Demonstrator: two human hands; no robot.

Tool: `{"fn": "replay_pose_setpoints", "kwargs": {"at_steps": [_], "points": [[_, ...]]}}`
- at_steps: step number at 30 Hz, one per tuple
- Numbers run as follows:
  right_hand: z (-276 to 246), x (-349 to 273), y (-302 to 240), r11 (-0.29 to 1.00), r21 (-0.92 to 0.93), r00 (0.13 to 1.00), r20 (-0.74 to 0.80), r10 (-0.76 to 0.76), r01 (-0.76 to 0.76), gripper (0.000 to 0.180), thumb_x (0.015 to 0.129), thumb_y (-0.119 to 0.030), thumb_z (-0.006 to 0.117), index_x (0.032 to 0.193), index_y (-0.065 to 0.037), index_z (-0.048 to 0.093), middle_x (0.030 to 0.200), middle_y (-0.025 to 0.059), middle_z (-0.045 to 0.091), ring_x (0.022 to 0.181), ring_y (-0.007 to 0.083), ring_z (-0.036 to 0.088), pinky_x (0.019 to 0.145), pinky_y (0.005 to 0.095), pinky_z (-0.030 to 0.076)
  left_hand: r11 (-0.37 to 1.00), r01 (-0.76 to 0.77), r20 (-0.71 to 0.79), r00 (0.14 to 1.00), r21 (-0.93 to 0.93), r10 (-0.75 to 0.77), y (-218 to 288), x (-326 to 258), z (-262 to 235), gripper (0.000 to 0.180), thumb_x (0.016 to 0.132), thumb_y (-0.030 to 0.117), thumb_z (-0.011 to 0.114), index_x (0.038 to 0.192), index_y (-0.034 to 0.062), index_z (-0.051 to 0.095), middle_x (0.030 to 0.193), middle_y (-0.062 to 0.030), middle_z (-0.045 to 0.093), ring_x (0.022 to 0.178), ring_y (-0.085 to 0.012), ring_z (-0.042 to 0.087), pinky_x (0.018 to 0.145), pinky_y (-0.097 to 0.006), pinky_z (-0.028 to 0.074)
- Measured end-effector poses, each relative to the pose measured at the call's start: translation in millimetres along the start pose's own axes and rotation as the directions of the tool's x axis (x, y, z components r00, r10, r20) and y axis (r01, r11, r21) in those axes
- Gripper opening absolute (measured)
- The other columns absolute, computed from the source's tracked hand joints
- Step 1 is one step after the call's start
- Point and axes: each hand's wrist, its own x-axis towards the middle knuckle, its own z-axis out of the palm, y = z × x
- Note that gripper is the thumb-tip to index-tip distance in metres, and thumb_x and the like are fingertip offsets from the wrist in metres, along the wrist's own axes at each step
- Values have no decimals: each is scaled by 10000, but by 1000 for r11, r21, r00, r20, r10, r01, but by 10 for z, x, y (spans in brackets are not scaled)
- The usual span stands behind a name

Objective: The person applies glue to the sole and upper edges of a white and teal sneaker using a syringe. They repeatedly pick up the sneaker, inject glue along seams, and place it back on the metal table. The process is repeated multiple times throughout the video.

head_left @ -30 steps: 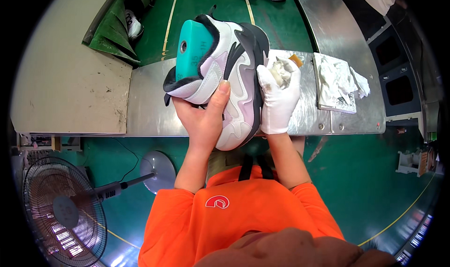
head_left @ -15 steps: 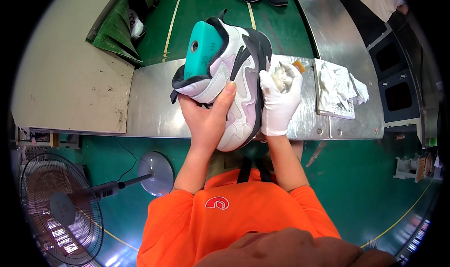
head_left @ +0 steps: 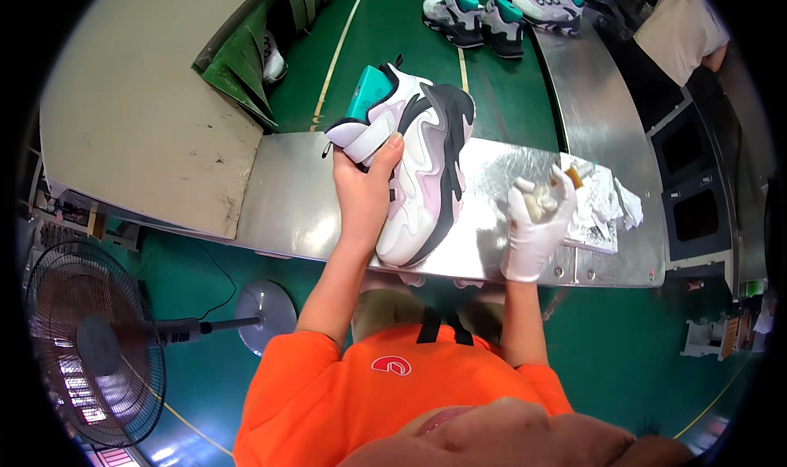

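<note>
My left hand (head_left: 365, 184), bare, grips a white, lilac and black sneaker (head_left: 422, 159) around its side near the ankle, thumb on the upper. The sneaker is tilted, toe toward me, sole to the right. A teal shoe last (head_left: 370, 90) fills its opening. To the right and apart from the shoe, my right hand (head_left: 537, 233) wears a white glove with stained fingertips. Its fingers curl around a small amber-brown block (head_left: 573, 177), of which only an end shows. Beneath that hand lies a pad with crumpled white cloth or paper (head_left: 602, 213).
A metal ledge (head_left: 303, 196) runs before me, with a green conveyor belt (head_left: 393, 32) beyond it. More sneakers (head_left: 504, 24) stand at the far right. Green flaps (head_left: 234, 73) hang from a beige housing (head_left: 147, 98). A fan (head_left: 98, 344) is at left, another person (head_left: 680, 32) far right.
My right hand has drawn away from the sneaker, moving right over the pad with the amber-brown block. The sneaker in my left hand has turned slightly, showing less of the last.
</note>
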Motion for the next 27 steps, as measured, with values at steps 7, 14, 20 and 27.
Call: {"fn": "replay_pose_setpoints", "kwargs": {"at_steps": [7,14,20,27], "points": [[-513,199,177,964,-255,991,95,98,-71,872,703,102,726,1455,-38,308,1001,46,495,756,67,478,742,173,447,996,-6,5,1000,87,6,-169,628,-243,546,835,252,751,1215,-61,516,1112,-134,628,984,-180,611,860,-293,493],[-736,264,-2,801,-598,997,67,27,19,985,718,70,696,1543,-82,179,894,14,504,707,68,475,642,204,454,848,-209,26,974,486,226,-296,2080,-618,579,811,309,757,1207,-44,527,1130,-177,651,995,-283,642,879,-362,496],[-607,325,-64,723,-684,995,-78,65,-100,868,687,37,736,1431,68,291,892,54,550,760,101,531,766,222,463,294,99,-163,966,951,201,-740,3871,-2036,698,803,516,695,1196,-50,587,1172,-291,631,1136,-416,600,951,-451,481],[-999,215,146,585,-805,992,-128,-4,-101,953,590,-104,761,1403,104,311,1294,252,485,1145,291,517,1004,382,408,-316,-240,280,956,918,87,-198,4007,-394,410,884,430,601,993,44,685,981,-197,701,926,-362,680,789,-468,544]]}}
